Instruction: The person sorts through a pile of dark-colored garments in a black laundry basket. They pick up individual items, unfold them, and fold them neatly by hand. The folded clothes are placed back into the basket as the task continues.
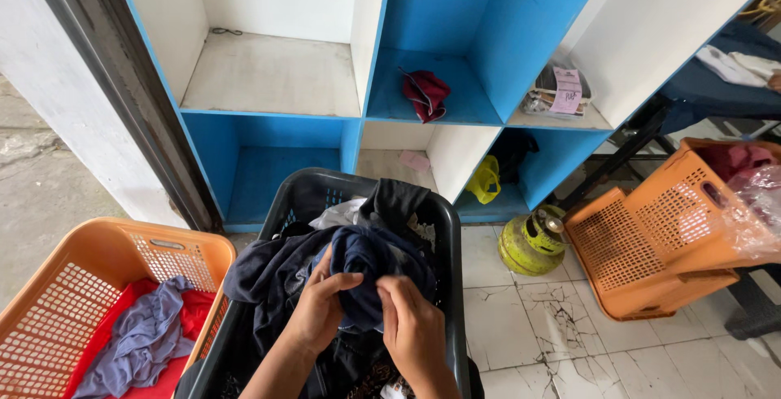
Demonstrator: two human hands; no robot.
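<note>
Both hands pinch a dark blue garment over the black laundry basket [451, 228]: left hand [319, 311] and right hand [413, 327] have fingers pressed onto the cloth. That dark blue garment [370, 265] runs lengthwise away toward the blue shelf [268, 163]. An orange basket [175, 257] stands just left.

The cracked white tiled floor [521, 326] carries a black plastic laundry basket [449, 244] at six o'clock. An orange plastic basket [98, 244] sits at eight o'clock, a green gas cylinder [529, 244] at three.
</note>
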